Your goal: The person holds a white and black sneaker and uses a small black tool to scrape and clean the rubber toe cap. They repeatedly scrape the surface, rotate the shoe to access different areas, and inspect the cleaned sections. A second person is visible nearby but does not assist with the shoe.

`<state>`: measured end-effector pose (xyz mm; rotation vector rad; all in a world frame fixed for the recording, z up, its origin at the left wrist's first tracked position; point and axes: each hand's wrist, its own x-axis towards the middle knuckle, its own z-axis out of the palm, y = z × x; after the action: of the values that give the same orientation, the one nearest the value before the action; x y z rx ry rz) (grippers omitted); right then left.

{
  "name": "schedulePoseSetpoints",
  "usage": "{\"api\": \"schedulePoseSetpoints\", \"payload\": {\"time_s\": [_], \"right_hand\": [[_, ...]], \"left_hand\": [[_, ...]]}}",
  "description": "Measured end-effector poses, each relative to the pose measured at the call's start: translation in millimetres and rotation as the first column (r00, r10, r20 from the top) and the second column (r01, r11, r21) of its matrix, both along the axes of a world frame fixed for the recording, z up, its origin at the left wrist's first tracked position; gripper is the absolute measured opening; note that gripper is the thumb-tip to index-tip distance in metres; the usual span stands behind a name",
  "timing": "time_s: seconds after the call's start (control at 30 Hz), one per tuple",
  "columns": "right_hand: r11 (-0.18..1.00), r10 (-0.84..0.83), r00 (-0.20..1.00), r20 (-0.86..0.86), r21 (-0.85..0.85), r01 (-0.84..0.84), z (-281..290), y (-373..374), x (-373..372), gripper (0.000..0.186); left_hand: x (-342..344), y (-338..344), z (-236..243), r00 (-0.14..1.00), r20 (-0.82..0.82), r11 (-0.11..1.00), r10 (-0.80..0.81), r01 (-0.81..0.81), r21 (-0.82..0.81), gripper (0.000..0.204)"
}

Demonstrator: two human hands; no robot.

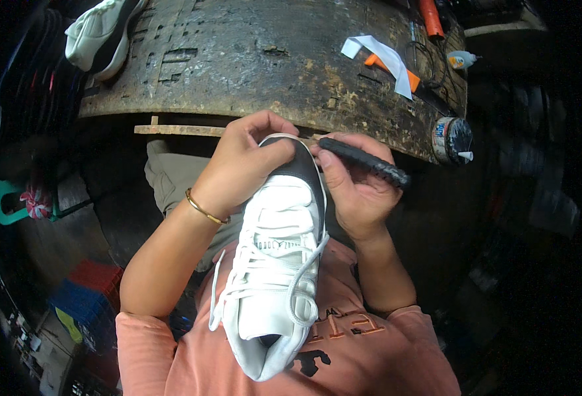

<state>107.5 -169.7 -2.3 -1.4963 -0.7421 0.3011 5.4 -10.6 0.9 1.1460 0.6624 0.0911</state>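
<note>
A white lace-up sneaker with a black toe band rests along my front, its toe pointing at the workbench and its heel toward my chest. The laces are threaded, with loose ends hanging at both sides. My left hand is closed over the toe, thumb pressed on the black band and fingers around the far edge. To the right of the toe, my right hand grips a tool with a thick black wrapped handle. Its working end points at the toe's edge and is too small to make out.
A worn wooden workbench stands ahead. Another white-and-black shoe lies at its far left. On its right are a white strip, an orange-handled tool, a small bottle and a dark-smeared can. Crates stand at lower left.
</note>
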Motion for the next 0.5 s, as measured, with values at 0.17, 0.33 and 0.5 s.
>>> {"api": "schedulePoseSetpoints", "payload": {"time_s": [0.17, 0.33, 0.5], "right_hand": [[0.999, -0.005, 0.984, -0.177, -0.041, -0.002, 4.7, -0.1, -0.9, 0.025], [0.995, 0.054, 0.998, 0.022, -0.084, -0.052, 9.7, 0.6, 7.9, 0.023], [0.987, 0.106, 0.978, 0.182, -0.135, -0.081, 16.7, 1.5, 13.8, 0.025]], "left_hand": [[-0.9, 1.9, 1.8, 0.999, 0.002, 0.995, -0.037, 0.037, 0.092, 0.022], [-1.1, 2.3, 8.1, 0.998, 0.019, 0.99, -0.06, 0.057, 0.13, 0.024], [0.5, 2.0, 9.6, 0.997, 0.026, 0.978, -0.077, 0.07, 0.194, 0.025]]}}
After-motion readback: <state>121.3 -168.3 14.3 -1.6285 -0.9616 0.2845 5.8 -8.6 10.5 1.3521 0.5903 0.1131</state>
